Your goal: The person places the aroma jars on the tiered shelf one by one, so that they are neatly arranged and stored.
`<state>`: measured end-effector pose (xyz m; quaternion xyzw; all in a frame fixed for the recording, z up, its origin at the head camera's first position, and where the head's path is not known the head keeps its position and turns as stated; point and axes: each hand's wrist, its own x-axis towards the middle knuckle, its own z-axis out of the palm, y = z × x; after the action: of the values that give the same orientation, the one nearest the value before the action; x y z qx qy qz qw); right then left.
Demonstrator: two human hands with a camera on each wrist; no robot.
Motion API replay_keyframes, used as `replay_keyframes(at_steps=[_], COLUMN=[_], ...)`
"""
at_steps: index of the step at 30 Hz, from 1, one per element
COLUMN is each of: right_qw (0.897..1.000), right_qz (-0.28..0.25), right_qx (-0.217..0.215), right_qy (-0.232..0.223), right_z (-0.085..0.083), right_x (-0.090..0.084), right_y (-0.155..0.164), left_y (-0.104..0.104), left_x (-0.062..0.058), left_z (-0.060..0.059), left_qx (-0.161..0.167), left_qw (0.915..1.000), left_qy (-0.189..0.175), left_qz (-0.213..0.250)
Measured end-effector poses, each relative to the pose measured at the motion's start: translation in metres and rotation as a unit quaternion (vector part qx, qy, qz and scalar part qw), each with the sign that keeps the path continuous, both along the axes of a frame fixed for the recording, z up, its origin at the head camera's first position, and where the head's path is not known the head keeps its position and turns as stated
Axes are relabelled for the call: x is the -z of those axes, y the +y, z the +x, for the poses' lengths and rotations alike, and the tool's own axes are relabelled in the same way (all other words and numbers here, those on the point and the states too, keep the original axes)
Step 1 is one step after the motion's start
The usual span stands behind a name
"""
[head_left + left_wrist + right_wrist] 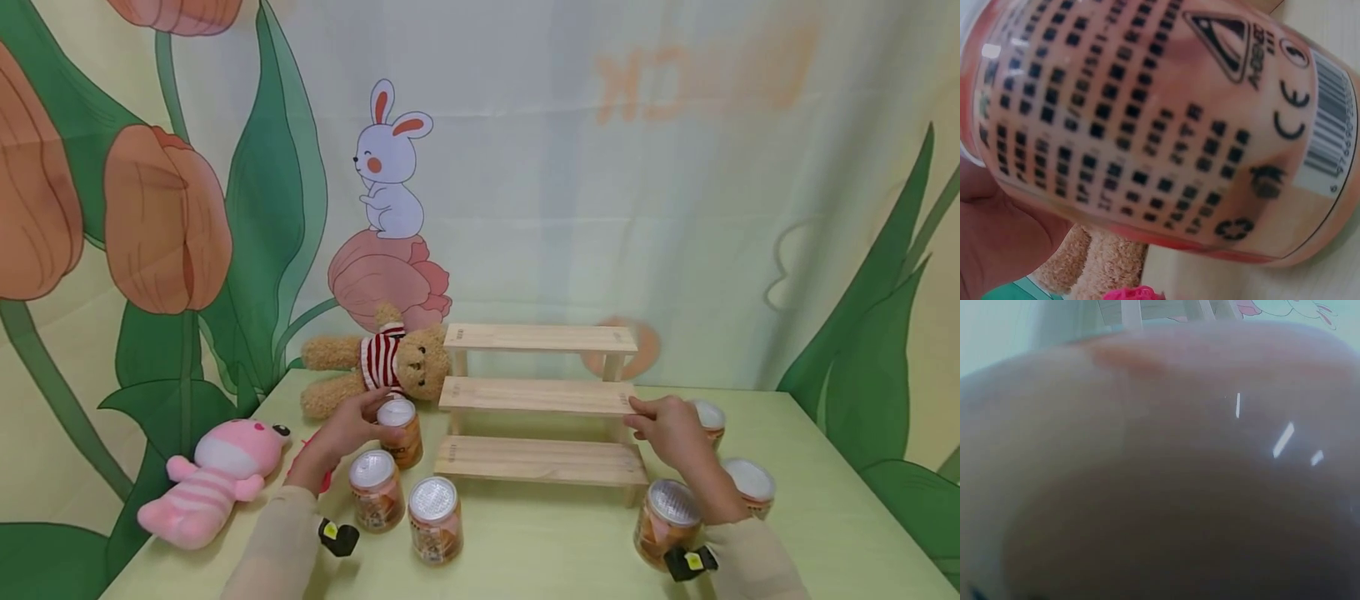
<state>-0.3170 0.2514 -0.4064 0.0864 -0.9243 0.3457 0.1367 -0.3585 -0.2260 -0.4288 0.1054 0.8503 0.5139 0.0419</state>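
Note:
My left hand [352,427] grips an orange-labelled can with a silver lid [399,432], standing on the table just in front of the teddy bear [378,360]. In the left wrist view that can [1166,125] fills the frame, showing printed text and a barcode, with my palm [997,244] at its lower left. The fingertips of my right hand [663,429] touch the right end of the middle step of a three-step wooden rack [536,396], and it holds nothing. The right wrist view is filled by a blurred can surface [1160,475].
Two more cans [377,490] [435,518] stand near my left arm. Three others [667,521] [750,483] [708,419] stand around my right wrist. A pink plush toy [213,479] lies at the table's left edge. A printed backdrop hangs behind.

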Motion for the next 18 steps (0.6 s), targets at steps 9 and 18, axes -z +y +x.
replay_keyframes(at_steps=[9, 18], right_qw=[1.000, 1.000], right_qz=[0.010, 0.006], right_qx=[-0.001, -0.004], right_qy=[0.005, 0.011], right_z=[0.002, 0.003], right_x=[-0.001, -0.001], right_y=[-0.001, -0.002], left_y=[-0.004, -0.005], left_x=[0.009, 0.013], left_z=[-0.004, -0.001], left_qx=[-0.003, -0.017], left_qw=[0.9998, 0.9993], left_qy=[-0.007, -0.016], left_qz=[-0.019, -0.028])
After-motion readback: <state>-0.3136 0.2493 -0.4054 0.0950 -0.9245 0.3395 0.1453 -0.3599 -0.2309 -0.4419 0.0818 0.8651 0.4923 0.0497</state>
